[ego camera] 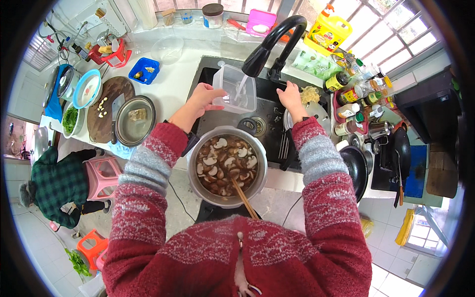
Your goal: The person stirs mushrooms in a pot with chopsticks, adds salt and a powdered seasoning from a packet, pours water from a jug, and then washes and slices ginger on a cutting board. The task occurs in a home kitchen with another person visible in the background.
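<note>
My left hand [203, 99] grips the near left rim of a clear plastic container [246, 102] in the sink [272, 107]. Water runs into it from the black gooseneck tap [256, 61]. At the tap's base, the fingers of my right hand [290, 97] are on the tap lever [281, 81]. Close in front of my body stands a metal pot [192, 174] of sliced mushrooms [230, 162] in brown liquid. A pair of wooden chopsticks [245, 198] leans out over its near rim.
On the left are a cutting board [120, 87] with garlic cloves, a knife [114, 128] and a metal bowl [150, 130]. Sauce bottles [347, 94] and a wok [354, 167] stand right. A lid [315, 117] lies at the sink's right. Another person [59, 182] is at lower left near stools.
</note>
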`<move>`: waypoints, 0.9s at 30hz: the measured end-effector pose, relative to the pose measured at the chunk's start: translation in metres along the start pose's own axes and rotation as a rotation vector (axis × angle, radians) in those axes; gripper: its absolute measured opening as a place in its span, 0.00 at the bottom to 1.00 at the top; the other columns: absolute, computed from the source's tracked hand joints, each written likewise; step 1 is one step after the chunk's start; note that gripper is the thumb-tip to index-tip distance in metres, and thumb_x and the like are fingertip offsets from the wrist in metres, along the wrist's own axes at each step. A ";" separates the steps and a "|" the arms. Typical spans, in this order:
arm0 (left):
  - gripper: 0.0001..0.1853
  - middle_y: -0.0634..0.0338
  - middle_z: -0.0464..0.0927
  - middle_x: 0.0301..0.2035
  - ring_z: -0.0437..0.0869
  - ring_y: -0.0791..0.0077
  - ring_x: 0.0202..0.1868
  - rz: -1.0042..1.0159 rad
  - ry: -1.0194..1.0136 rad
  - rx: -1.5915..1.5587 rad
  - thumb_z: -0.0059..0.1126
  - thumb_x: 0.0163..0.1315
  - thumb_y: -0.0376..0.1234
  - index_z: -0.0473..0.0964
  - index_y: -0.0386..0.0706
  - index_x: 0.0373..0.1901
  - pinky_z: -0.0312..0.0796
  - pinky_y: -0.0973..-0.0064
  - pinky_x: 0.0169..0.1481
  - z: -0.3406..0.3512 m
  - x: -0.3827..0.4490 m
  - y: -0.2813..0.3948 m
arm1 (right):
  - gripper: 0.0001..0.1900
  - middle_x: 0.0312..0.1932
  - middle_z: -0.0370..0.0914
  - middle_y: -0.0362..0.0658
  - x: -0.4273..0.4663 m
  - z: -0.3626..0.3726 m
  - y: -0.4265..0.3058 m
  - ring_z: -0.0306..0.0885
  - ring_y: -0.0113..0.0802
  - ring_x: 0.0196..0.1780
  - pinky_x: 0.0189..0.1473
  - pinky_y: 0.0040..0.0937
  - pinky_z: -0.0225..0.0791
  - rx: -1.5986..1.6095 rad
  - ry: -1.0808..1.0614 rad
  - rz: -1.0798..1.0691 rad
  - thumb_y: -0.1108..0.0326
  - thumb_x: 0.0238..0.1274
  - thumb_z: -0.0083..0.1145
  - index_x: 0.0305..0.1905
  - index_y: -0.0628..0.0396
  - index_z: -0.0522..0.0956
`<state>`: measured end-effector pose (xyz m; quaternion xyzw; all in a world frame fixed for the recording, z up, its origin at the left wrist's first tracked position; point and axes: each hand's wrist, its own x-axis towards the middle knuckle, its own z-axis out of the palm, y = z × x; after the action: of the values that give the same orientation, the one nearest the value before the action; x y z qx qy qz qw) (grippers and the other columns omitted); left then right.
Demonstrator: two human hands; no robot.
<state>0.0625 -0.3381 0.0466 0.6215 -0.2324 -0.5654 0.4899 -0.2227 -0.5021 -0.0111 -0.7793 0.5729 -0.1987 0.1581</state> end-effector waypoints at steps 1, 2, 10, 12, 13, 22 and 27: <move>0.26 0.54 0.75 0.41 0.83 0.65 0.41 0.006 0.008 0.006 0.72 0.54 0.28 0.62 0.39 0.45 0.85 0.60 0.44 0.001 0.000 -0.001 | 0.31 0.58 0.72 0.67 0.000 -0.001 -0.001 0.68 0.62 0.65 0.66 0.47 0.66 0.009 -0.010 0.037 0.58 0.59 0.64 0.61 0.69 0.70; 0.28 0.54 0.75 0.42 0.83 0.64 0.42 0.011 0.022 0.017 0.72 0.53 0.28 0.61 0.38 0.47 0.85 0.60 0.44 0.002 0.000 -0.001 | 0.31 0.58 0.72 0.67 0.001 -0.001 -0.001 0.69 0.62 0.65 0.66 0.47 0.66 0.018 -0.011 0.037 0.57 0.59 0.63 0.61 0.69 0.71; 0.40 0.47 0.76 0.49 0.83 0.63 0.47 0.062 -0.020 -0.015 0.72 0.52 0.26 0.55 0.34 0.63 0.84 0.62 0.45 0.006 -0.008 0.003 | 0.32 0.59 0.74 0.64 0.011 0.001 0.000 0.71 0.58 0.65 0.67 0.45 0.65 0.076 -0.047 0.138 0.54 0.60 0.63 0.61 0.68 0.74; 0.42 0.46 0.76 0.50 0.83 0.63 0.48 0.069 -0.031 -0.032 0.72 0.52 0.26 0.54 0.34 0.64 0.83 0.61 0.46 0.007 -0.012 0.006 | 0.32 0.58 0.75 0.64 0.013 0.002 0.000 0.72 0.57 0.64 0.66 0.44 0.66 0.084 -0.034 0.125 0.53 0.59 0.63 0.61 0.67 0.75; 0.42 0.46 0.76 0.50 0.83 0.63 0.48 0.069 -0.037 -0.041 0.72 0.52 0.26 0.54 0.34 0.65 0.83 0.61 0.47 0.007 -0.013 0.007 | 0.31 0.58 0.76 0.64 0.014 0.002 0.000 0.73 0.56 0.64 0.66 0.44 0.66 0.079 -0.037 0.149 0.53 0.59 0.63 0.61 0.67 0.75; 0.41 0.46 0.76 0.51 0.83 0.63 0.49 0.101 -0.042 -0.036 0.72 0.52 0.26 0.55 0.34 0.64 0.83 0.59 0.47 0.010 -0.018 0.017 | 0.31 0.55 0.79 0.63 0.019 -0.001 0.000 0.76 0.56 0.62 0.64 0.44 0.68 0.099 -0.012 0.167 0.51 0.58 0.63 0.59 0.67 0.77; 0.40 0.47 0.76 0.50 0.83 0.63 0.48 0.099 -0.032 -0.065 0.71 0.54 0.26 0.55 0.33 0.64 0.83 0.60 0.47 0.012 -0.022 0.016 | 0.33 0.54 0.80 0.63 0.024 -0.002 0.007 0.77 0.55 0.62 0.64 0.43 0.69 0.103 -0.048 0.153 0.49 0.59 0.63 0.59 0.66 0.76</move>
<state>0.0504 -0.3306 0.0725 0.5839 -0.2522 -0.5576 0.5334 -0.2227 -0.5272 -0.0098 -0.7286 0.6158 -0.1966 0.2264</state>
